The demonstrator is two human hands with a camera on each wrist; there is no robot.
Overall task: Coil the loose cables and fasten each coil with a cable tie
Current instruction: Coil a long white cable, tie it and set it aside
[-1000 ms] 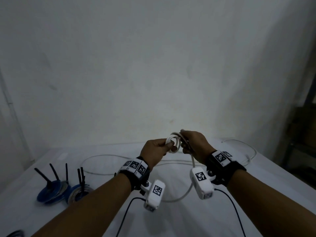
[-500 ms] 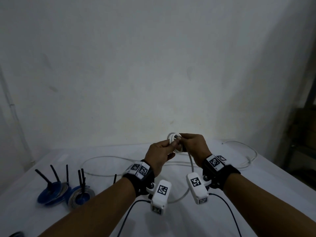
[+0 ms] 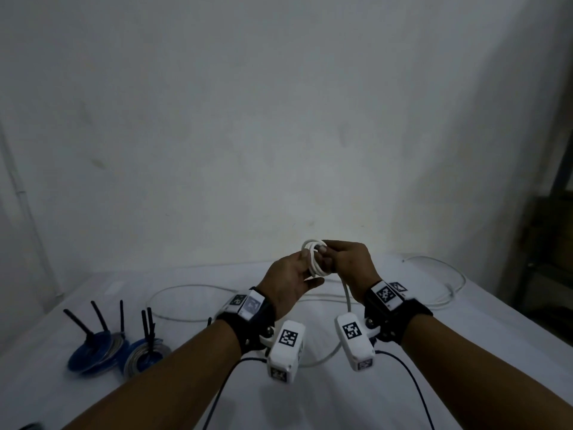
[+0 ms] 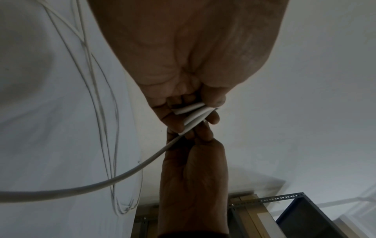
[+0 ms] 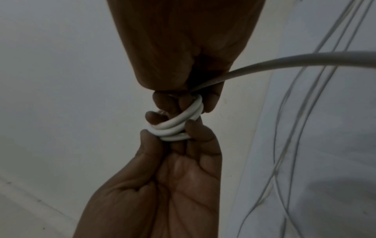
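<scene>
Both the left hand [image 3: 290,276] and right hand [image 3: 347,259] pinch a small white cable coil [image 3: 313,258] between them, its tail [image 3: 346,293] seemingly hanging below the right hand

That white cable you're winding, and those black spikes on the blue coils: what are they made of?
White cable: looks like smooth plastic or rubber sheathing; it shines slightly and bends into tight loops without kinking. Black spikes: probably stiff plastic cable-tie tails, matte, standing straight; too small to be sure.
</scene>
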